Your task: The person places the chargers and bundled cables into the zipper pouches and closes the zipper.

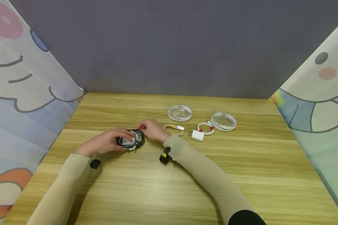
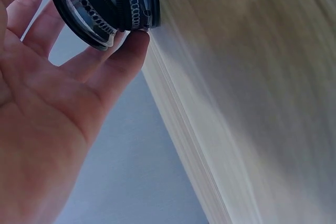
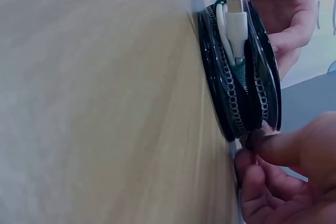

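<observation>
A small round zippered pouch (image 1: pixel 140 141) with black piping and see-through faces lies at the left of the table. My left hand (image 1: pixel 105 141) grips it from the left, fingers over the top and thumb at the near side. My right hand (image 1: pixel 152 129) is at its far right edge, where thumb and fingers pinch the zipper end in the right wrist view. The zip stands partly apart there, and a white cable plug (image 3: pixel 238 27) with a green tie (image 3: pixel 240 72) pokes out of the gap. In the left wrist view the pouch's black zipper (image 2: pixel 119 3) shows above the thumb.
Right of my right hand lie a coiled cable with yellow ties (image 1: pixel 173 126), a white charger (image 1: pixel 197 135) and a white cable with red ties (image 1: pixel 212 128). Behind them are two clear round pouches with white piping, one left (image 1: pixel 180 119), one right (image 1: pixel 223 128). A grey partition (image 1: pixel 169 47) closes the back.
</observation>
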The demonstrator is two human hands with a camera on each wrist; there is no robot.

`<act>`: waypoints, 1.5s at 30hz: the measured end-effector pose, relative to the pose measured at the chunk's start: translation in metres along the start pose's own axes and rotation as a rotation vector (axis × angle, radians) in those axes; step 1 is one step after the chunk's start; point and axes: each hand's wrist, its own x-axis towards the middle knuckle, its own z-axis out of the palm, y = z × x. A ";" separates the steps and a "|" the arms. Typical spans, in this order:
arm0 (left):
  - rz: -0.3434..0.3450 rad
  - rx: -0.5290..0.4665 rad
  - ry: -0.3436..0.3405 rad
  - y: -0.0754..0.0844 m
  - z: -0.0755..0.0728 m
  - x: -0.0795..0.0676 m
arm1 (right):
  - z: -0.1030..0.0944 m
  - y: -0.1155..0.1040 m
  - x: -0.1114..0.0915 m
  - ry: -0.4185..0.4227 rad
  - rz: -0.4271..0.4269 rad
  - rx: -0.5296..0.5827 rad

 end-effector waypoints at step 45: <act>0.145 0.080 -0.176 0.051 0.046 0.049 | -0.080 0.047 -0.153 -0.032 -0.113 0.166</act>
